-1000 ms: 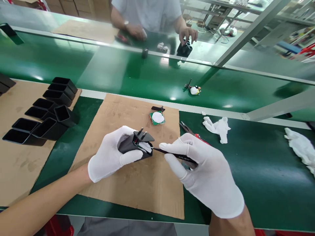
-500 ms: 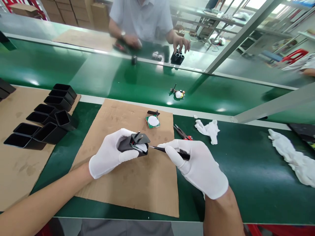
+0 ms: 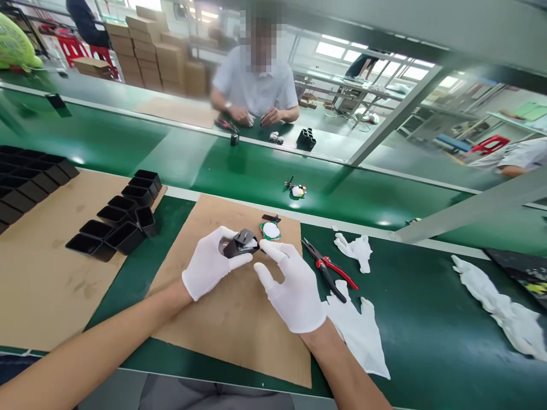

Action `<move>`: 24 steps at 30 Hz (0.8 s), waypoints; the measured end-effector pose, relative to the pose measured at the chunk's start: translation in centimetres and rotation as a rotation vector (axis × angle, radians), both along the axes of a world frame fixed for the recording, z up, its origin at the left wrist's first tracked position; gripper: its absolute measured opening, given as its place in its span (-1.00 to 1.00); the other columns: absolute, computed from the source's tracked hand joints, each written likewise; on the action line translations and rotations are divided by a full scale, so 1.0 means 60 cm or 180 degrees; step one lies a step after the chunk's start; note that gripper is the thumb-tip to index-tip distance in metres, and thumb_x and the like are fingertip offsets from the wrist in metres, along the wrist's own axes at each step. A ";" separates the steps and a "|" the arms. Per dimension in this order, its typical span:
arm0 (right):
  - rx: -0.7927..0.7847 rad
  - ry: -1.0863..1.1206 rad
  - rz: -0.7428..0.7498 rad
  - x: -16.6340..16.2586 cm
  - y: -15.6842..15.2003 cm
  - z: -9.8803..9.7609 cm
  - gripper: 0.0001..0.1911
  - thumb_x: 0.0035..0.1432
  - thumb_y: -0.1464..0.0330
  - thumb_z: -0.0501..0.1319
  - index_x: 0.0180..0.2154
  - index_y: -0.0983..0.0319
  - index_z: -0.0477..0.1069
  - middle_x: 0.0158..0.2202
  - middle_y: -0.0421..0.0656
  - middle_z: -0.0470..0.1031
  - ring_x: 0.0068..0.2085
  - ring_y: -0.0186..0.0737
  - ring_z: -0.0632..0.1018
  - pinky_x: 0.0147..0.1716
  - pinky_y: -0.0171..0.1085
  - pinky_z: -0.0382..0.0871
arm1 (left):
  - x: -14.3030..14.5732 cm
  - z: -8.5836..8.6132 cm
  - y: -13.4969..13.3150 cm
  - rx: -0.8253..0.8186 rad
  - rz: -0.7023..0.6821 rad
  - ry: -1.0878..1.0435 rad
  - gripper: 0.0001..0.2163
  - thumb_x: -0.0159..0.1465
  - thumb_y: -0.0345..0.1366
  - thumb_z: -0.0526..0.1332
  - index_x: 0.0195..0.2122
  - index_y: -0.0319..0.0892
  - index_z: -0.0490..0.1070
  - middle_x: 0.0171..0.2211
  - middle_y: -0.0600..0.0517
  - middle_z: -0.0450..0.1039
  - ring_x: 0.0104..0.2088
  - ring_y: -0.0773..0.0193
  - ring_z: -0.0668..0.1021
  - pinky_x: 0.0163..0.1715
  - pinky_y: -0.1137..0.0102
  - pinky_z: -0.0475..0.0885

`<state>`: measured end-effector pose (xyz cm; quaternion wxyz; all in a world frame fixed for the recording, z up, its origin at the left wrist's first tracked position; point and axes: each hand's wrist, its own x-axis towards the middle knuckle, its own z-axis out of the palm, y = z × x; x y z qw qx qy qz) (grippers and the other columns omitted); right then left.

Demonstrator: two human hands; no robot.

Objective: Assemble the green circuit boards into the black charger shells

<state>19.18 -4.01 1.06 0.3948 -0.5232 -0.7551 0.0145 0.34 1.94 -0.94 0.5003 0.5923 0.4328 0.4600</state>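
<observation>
My left hand (image 3: 211, 262), in a white glove, is closed around a black plug housing (image 3: 239, 244). The housing is open on its right side, and white material shows inside. A black lid part with prongs sits over it. My right hand (image 3: 288, 282), gloved too, has thumb and fingers apart, with its fingertips at the housing's right end; whether they touch it I cannot tell. No tool shows in this hand. Just behind lies a green circuit board (image 3: 270, 230) with a white disc on top, on the brown cardboard sheet (image 3: 222, 319).
Red-and-black pliers (image 3: 327, 265) and white gloves (image 3: 361, 336) lie right of the cardboard. Several black housings (image 3: 123, 236) stand at left. A small electronic assembly (image 3: 298, 191) rests on the green belt (image 3: 179, 136). Across it sits a co-worker (image 3: 256, 85). A metal post (image 3: 397, 114) slants up at right.
The slim dark tool has gone from my right hand, whose fingers have spread and moved to the housing. The view has tilted up. The co-worker's hands have come together.
</observation>
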 end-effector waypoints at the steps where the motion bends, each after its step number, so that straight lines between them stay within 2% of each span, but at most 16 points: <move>1: -0.0070 0.0033 -0.0010 -0.007 -0.001 -0.006 -0.59 0.37 0.36 0.28 0.22 0.12 0.44 0.05 -0.02 0.62 0.03 0.00 0.66 0.04 -0.03 0.57 | 0.001 -0.001 -0.005 0.0093 0.0005 0.0174 -0.75 0.11 -0.23 0.49 -0.23 -0.10 0.50 -0.25 0.07 0.66 -0.23 0.16 0.67 -0.14 0.27 0.58; 3: -0.0150 0.0132 -0.0006 -0.016 0.001 -0.015 -0.57 0.35 0.36 0.31 0.22 0.14 0.45 0.05 -0.01 0.61 0.03 0.03 0.66 0.04 0.00 0.57 | 0.003 -0.004 -0.013 0.0244 0.0039 0.0372 -0.78 0.13 -0.23 0.46 -0.22 -0.08 0.51 -0.25 0.09 0.66 -0.26 0.18 0.66 -0.17 0.30 0.57; 6: -0.0221 0.0303 0.0096 -0.021 0.009 -0.023 -0.62 0.34 0.39 0.29 0.17 0.15 0.49 0.03 -0.05 0.62 0.02 -0.05 0.66 0.04 -0.10 0.59 | 0.005 -0.004 -0.019 0.0350 0.0163 0.0448 -0.81 0.15 -0.26 0.41 -0.22 -0.07 0.52 -0.26 0.10 0.66 -0.28 0.19 0.65 -0.19 0.31 0.56; 9: -0.0296 0.0502 0.0029 -0.020 0.015 -0.024 -0.68 0.33 0.39 0.31 0.10 0.15 0.53 -0.04 -0.09 0.63 -0.14 -0.14 0.67 -0.07 -0.17 0.62 | 0.010 -0.003 -0.021 0.0385 0.0209 0.0451 -0.83 0.13 -0.30 0.38 -0.25 -0.08 0.49 -0.29 0.11 0.65 -0.31 0.20 0.64 -0.21 0.31 0.55; 12: -0.0294 0.0610 -0.0241 -0.023 0.014 -0.023 -0.61 0.27 0.36 0.37 0.12 0.19 0.51 -0.11 -0.08 0.62 -0.30 -0.16 0.62 -0.16 -0.12 0.60 | 0.014 -0.003 -0.021 0.0382 0.0224 0.0443 -0.81 0.10 -0.27 0.39 -0.27 -0.08 0.46 -0.32 0.11 0.64 -0.34 0.20 0.63 -0.24 0.31 0.54; 15: -0.0295 0.0606 -0.0303 -0.030 0.011 -0.024 -0.64 0.28 0.37 0.36 0.10 0.15 0.54 -0.12 -0.11 0.62 -0.36 -0.17 0.59 -0.16 -0.08 0.56 | 0.016 -0.005 -0.022 0.0342 0.0265 0.0435 -0.81 0.10 -0.24 0.39 -0.28 -0.08 0.46 -0.33 0.10 0.64 -0.34 0.18 0.62 -0.25 0.30 0.52; 21: -0.0385 0.0738 0.0023 -0.031 0.015 -0.033 -0.66 0.33 0.42 0.29 0.11 0.12 0.52 -0.06 -0.11 0.64 -0.23 -0.15 0.67 -0.13 -0.13 0.61 | 0.016 -0.011 -0.013 0.0144 0.0235 0.0275 -0.78 0.08 -0.23 0.41 -0.28 -0.08 0.45 -0.31 0.08 0.63 -0.29 0.15 0.62 -0.21 0.28 0.48; 24: -0.0315 0.0756 0.0102 -0.023 0.022 -0.039 -0.53 0.25 0.36 0.40 0.18 0.13 0.46 0.06 -0.03 0.61 0.01 -0.02 0.67 0.06 -0.04 0.59 | 0.015 -0.011 0.000 -0.0042 0.0092 0.0054 -0.75 0.13 -0.13 0.41 -0.25 -0.10 0.44 -0.27 0.05 0.64 -0.23 0.14 0.64 -0.16 0.27 0.52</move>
